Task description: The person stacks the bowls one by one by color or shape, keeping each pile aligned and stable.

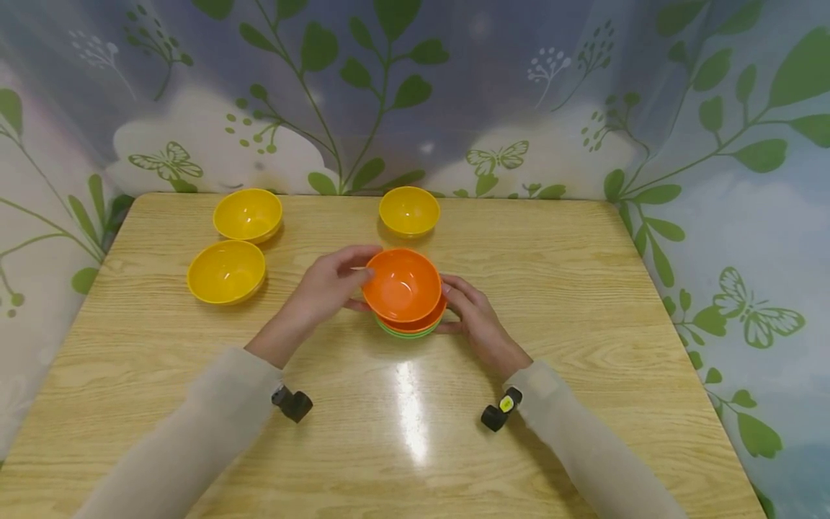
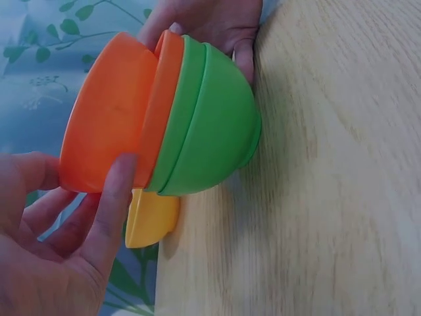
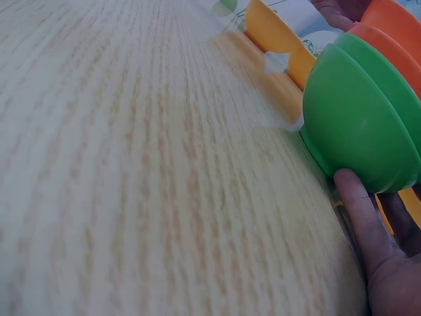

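Observation:
In the head view, an orange bowl (image 1: pixel 402 285) sits slightly askew on top of a stack at the table's middle. Beneath it is a second orange bowl (image 2: pixel 164 99), nested in two green bowls (image 2: pixel 220 122). My left hand (image 1: pixel 331 285) grips the top orange bowl by its left side, thumb at the rim and fingers round the wall. On the other side my right hand (image 1: pixel 478 317) holds the stack. In the right wrist view, one of its fingers (image 3: pixel 358 204) lies against the lower green bowl (image 3: pixel 355 125), and the others curve behind it.
A yellow bowl (image 1: pixel 409 210) stands just behind the stack, near the table's back edge. Two more yellow bowls, one rear (image 1: pixel 248 215) and one front (image 1: pixel 227 272), stand close together at the left. A leaf-patterned curtain (image 1: pixel 415 94) borders the wooden table (image 1: pixel 558 252).

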`<state>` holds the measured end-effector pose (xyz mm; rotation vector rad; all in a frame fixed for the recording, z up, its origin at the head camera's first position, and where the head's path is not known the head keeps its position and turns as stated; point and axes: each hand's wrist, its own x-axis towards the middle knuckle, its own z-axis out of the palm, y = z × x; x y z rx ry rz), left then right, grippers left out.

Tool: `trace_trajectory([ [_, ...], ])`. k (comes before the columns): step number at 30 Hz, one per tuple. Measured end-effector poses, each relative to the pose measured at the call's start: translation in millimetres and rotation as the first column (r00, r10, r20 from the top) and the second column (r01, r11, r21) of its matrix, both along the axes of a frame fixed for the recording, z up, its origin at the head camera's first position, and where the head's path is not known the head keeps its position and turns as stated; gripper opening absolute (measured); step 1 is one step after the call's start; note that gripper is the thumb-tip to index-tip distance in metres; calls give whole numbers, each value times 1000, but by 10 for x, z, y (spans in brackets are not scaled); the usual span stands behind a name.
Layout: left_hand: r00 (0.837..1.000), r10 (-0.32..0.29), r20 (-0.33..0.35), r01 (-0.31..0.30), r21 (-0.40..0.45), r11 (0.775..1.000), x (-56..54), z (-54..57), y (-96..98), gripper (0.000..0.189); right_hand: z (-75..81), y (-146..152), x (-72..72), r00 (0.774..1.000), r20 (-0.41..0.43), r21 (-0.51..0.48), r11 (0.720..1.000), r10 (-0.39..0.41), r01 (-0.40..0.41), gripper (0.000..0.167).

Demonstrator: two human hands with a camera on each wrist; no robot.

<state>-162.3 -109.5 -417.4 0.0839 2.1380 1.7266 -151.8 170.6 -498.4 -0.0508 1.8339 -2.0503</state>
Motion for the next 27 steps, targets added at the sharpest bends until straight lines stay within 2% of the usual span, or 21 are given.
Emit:
trace_trajectory([
  [5,1000,1,2,-1,-43,999,20,2,30,48,-18,9,-3,1000,-1,1,1000,-3,3,48],
  [27,998,-18,-64,8,-152,988,53,-70,74,46,-2,2,11,1000,7,-23,1000,-20,20,50],
])
